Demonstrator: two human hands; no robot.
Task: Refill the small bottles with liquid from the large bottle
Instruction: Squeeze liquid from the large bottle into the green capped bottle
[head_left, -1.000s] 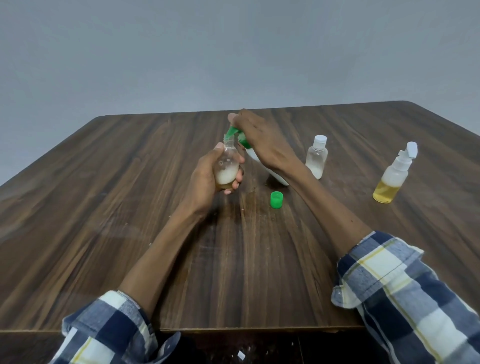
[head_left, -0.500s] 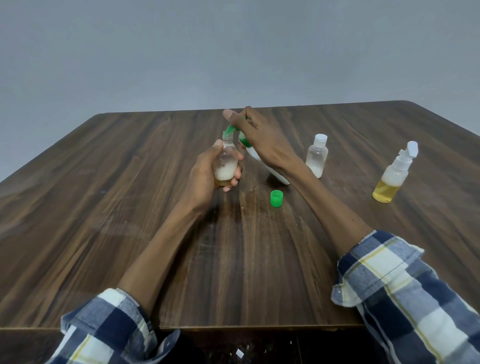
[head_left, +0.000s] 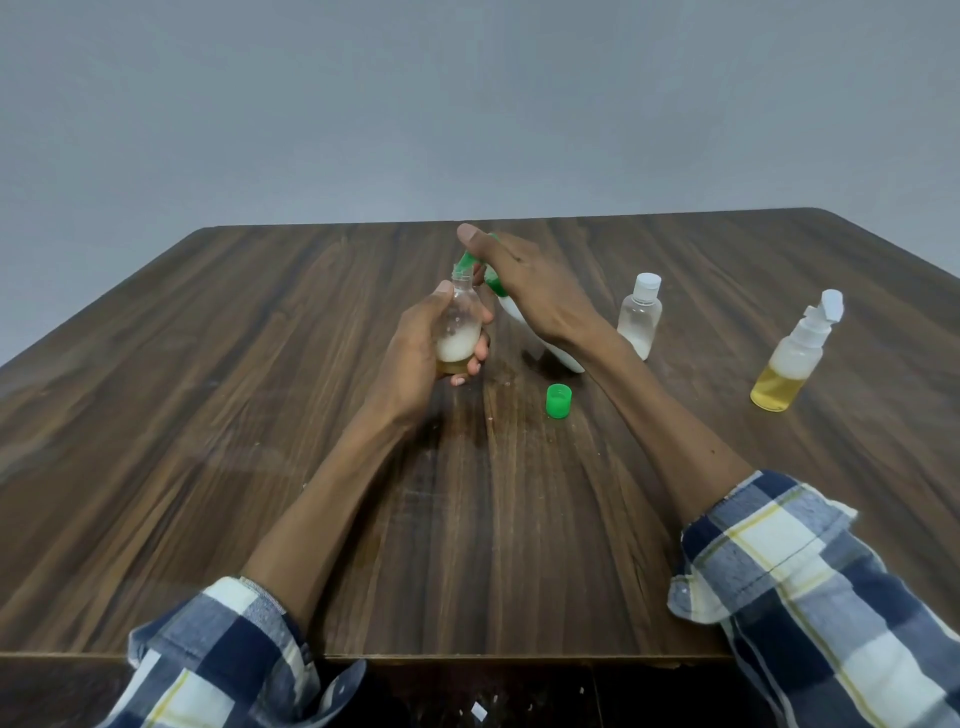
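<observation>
- I count three small bottles: one clear bottle (head_left: 460, 322) gripped in my left hand (head_left: 421, 358), one capped bottle (head_left: 640, 314), one spray bottle (head_left: 792, 358) with yellow liquid.
- I see one large white bottle (head_left: 540, 338), tilted in my right hand (head_left: 530, 286).
- One loose green cap (head_left: 559, 401).
- One wooden table (head_left: 208, 415).
- Two hands, two plaid sleeves.

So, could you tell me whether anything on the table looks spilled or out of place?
Yes: pale specks and a wet-looking smear mark the table beside the loose green cap, which could be spilled liquid.
</observation>
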